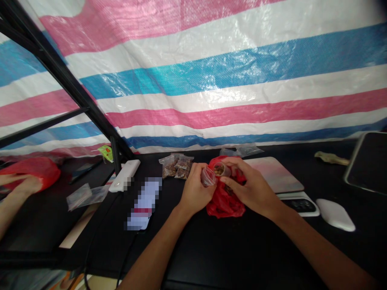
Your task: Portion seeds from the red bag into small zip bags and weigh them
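The left hand (193,191) curls around a clear bag (208,177), mouth open, at the left edge of a red bag (225,205); the right hand (249,183), fingers bent, grips a small cup (225,169) over it. Left of the red bag lie filled packets (177,166).

The left hand (196,189) curls at the left edge of the red bag (225,206). The right hand (249,185) pinches over its right side. Both forearms (154,247) angle inward toward it.
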Motion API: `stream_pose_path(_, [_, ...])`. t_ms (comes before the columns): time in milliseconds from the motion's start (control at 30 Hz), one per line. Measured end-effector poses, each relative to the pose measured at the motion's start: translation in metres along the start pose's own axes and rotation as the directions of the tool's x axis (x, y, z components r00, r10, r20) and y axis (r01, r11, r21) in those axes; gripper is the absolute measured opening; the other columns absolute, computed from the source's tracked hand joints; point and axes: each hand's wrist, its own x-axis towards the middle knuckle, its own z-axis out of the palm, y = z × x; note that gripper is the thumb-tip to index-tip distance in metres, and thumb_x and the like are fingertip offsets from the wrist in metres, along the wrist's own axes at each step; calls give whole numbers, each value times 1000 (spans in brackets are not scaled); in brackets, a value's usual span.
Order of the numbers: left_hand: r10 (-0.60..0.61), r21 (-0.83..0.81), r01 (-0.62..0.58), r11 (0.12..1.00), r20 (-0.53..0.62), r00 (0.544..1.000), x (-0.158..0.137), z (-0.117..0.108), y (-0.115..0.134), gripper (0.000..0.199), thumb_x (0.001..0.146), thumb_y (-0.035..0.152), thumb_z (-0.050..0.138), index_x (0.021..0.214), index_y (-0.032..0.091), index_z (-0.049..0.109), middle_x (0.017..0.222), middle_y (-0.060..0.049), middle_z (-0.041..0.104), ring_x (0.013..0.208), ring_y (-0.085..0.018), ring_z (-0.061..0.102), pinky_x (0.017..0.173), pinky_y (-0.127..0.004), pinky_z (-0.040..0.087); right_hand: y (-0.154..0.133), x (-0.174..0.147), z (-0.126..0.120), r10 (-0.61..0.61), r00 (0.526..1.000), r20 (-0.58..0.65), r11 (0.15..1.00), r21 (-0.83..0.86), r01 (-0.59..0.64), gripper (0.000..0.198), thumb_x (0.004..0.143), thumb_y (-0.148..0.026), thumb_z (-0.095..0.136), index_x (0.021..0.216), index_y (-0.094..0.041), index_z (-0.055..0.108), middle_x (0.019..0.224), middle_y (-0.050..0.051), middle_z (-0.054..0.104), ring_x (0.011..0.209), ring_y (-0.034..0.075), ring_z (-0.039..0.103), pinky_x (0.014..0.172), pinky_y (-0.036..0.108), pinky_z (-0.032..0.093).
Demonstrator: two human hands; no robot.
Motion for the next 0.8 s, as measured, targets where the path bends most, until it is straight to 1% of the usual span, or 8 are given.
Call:
stream_pose_path(100, [28, -22, -27, 999, 45, 999, -1, 0, 1, 29, 81, 17, 74, 106, 22, 61, 102, -3, 59, 91, -19, 59, 80, -30, 46, 2, -2, 6, -110, 994, 9, 992, -60, 110, 31, 89, -32, 75, 118, -26, 63, 111, 6, 72, 102, 26, 68, 92, 41, 55])
stream_pose_path(167, [38, -28, -36, 999, 51, 998, -1, 0, 2, 28, 81, 17, 75, 106, 21, 62, 100, -3, 60, 88, -18, 59, 77, -29, 46, 5, -3, 7, -205, 978, 31, 974, -94, 207, 26, 92, -32, 72, 117, -26, 65, 114, 6, 71, 108, 27, 66, 97, 43, 54])
stream_pose_path(267, [54, -33, -52, 998, 66, 996, -1, 0, 3, 24, 84, 18, 73, 106, 21, 64, 99, -3, 62, 87, -17, 60, 77, -28, 46, 9, -4, 7, -294, 955, 30, 950, -104, 296, 28, 100, -26, 60, 127, -29, 65, 127, 8, 66, 120, 26, 62, 104, 43, 51])
stream_pose_path(400, [35, -84, -27, 996, 96, 995, -1, 2, 5, 15, 89, 23, 71, 104, 20, 68, 99, -3, 65, 89, -17, 63, 80, -28, 48, 11, -6, 6, -355, 932, 72, 928, -92, 360, 46, 103, -14, 44, 141, -34, 60, 138, 7, 61, 129, 24, 58, 110, 42, 50])
stream_pose_path(533, [-10, -171, 32, 985, 128, 992, -2, 2, 4, 18, 88, 22, 72, 105, 20, 70, 100, -4, 69, 88, -17, 64, 80, -28, 49, 10, -6, 6, -327, 941, 87, 937, -103, 335, 47, 102, -21, 53, 148, -34, 54, 134, 8, 64, 123, 25, 62, 105, 43, 53])
stream_pose_path(633, [-35, -218, 67, 974, 150, 988, -2, 2, 4, 22, 87, 21, 73, 109, 19, 69, 103, -4, 71, 90, -18, 65, 82, -28, 50, 9, -4, 6, -290, 952, 96, 942, -148, 302, 48, 99, -27, 62, 146, -31, 55, 125, 8, 68, 117, 26, 64, 100, 44, 56])
stream_pose_path(700, [-57, -213, 89, 973, 153, 987, -2, 2, 6, 23, 88, 24, 72, 110, 19, 68, 104, -5, 71, 91, -18, 65, 83, -28, 50, 9, -4, 6, -316, 944, 95, 932, -154, 328, 42, 101, -22, 56, 142, -30, 59, 126, 8, 67, 118, 25, 63, 101, 43, 55])
stream_pose_path(800, [-80, -187, 110, 976, 161, 984, -4, 3, 7, 23, 89, 31, 72, 109, 19, 67, 103, -5, 70, 91, -18, 65, 83, -28, 50, 8, -5, 5, -382, 918, 104, 908, -140, 394, 43, 101, -12, 46, 137, -29, 62, 131, 9, 65, 121, 23, 62, 103, 41, 53])
